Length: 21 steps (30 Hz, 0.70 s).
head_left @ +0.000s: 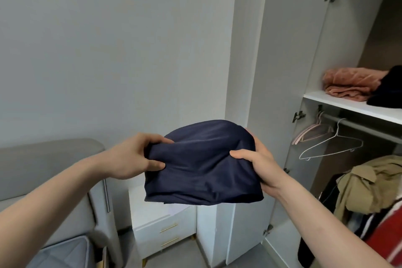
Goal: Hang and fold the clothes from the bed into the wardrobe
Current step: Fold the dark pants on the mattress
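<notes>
One head-worn view looks forward and slightly down, close over both hands, facing the wall [108, 50] beside the wardrobe [352, 106]

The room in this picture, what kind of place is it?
Most likely a bedroom: a grey padded headboard, a white two-drawer bedside cabinet, and an open white wardrobe with hangers on its rail.

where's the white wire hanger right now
In the head view the white wire hanger hangs on the wardrobe rail at right, just right of the pink hangers, under the shelf.
</notes>
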Available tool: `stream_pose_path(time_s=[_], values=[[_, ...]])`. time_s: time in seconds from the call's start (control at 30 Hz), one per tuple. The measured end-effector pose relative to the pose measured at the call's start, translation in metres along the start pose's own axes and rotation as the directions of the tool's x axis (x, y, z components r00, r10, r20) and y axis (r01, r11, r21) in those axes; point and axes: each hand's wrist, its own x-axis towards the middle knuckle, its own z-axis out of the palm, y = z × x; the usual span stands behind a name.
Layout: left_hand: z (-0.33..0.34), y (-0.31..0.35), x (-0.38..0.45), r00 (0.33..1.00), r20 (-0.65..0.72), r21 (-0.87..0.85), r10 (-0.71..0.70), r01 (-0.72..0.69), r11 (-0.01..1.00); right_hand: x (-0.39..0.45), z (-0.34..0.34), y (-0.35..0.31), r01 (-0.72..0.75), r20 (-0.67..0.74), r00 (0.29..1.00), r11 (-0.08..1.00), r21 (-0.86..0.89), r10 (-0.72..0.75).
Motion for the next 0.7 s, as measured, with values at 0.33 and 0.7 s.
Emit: stream_pose_path(time_s=[0.33, 0.7], values=[[0.002, 0.033, 0.040, 0.982, 0.169, 0.158, 0.088, -0.115, 0.981, 0.026, 0.060, -0.033, 0.146, 0.123, 0.985, 0.959, -0.244, -0.118], [0.040, 0.023, 0.114, 0.859, 0.512, -0.261, -0.027, 0.186, 0.947, 0.049, 0.021, -0.068, 0.143, 0.079, 0.990, 0.811, -0.567, -0.119]])
